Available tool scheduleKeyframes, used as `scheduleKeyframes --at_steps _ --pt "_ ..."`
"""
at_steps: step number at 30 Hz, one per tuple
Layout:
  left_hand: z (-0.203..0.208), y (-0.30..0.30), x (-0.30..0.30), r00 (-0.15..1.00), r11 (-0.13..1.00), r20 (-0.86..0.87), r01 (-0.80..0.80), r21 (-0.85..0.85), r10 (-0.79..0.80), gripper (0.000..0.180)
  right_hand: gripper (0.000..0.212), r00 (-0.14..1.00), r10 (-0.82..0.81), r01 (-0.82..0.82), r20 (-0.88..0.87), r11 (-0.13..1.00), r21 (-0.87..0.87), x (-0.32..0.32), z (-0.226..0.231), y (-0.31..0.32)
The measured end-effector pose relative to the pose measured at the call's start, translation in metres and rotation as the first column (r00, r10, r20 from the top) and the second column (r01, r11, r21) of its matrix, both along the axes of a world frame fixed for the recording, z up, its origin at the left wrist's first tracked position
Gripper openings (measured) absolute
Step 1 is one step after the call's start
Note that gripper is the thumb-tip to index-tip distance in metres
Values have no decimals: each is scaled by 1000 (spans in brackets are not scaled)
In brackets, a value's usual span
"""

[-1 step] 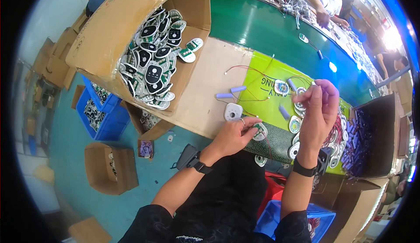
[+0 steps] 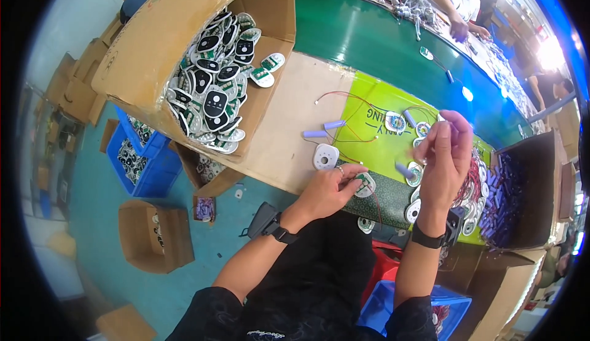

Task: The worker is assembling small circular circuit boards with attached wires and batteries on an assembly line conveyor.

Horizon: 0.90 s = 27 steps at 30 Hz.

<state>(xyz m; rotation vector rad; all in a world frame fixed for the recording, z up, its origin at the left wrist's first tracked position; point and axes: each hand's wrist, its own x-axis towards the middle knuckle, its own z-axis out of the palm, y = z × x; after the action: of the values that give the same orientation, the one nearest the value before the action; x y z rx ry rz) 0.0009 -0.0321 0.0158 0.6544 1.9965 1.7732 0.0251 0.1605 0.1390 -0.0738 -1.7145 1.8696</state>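
My left hand (image 2: 332, 192) is closed around the edge of a white oval housing with a green circuit board (image 2: 365, 185), at the near edge of the work surface. A thin red wire trails down from that housing. My right hand (image 2: 447, 147) is raised over the right side of the mat, thumb and fingers pinched together; what they hold is too small to make out. A blurred purple cylindrical battery (image 2: 404, 170) shows just left of it. Beside my left hand lies a white housing with a round hole (image 2: 326, 156). Two more purple batteries (image 2: 315, 134) with wires lie behind it.
A carton (image 2: 264, 86) full of black-and-white oval panels stands at left. A carton of purple batteries (image 2: 501, 199) is at right, next to wired white discs (image 2: 470, 209). Beyond the yellow-green mat (image 2: 369, 147) runs a green conveyor (image 2: 362, 34). A co-worker's hand (image 2: 459, 32) is across it.
The blurred purple battery has shifted slightly down and right. My right hand has moved a little left. The white housing with the hole has slid slightly left; my left hand keeps its place.
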Motion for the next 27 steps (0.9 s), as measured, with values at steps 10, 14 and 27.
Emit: scheduleKeyframes --at_steps 10,14,27 --pt "4 -9 6 975 996 -221 14 -87 -33 24 31 676 -26 -614 736 532 583 -33 -29 -35" --pt "-16 -6 7 902 997 -432 -24 -69 -8 20 52 793 91 -607 603 209 767 -51 -50 -54" --pt "-4 -11 9 936 997 -350 1 -72 -26 23 15 862 -79 -489 502 134 862 -48 -25 -57"
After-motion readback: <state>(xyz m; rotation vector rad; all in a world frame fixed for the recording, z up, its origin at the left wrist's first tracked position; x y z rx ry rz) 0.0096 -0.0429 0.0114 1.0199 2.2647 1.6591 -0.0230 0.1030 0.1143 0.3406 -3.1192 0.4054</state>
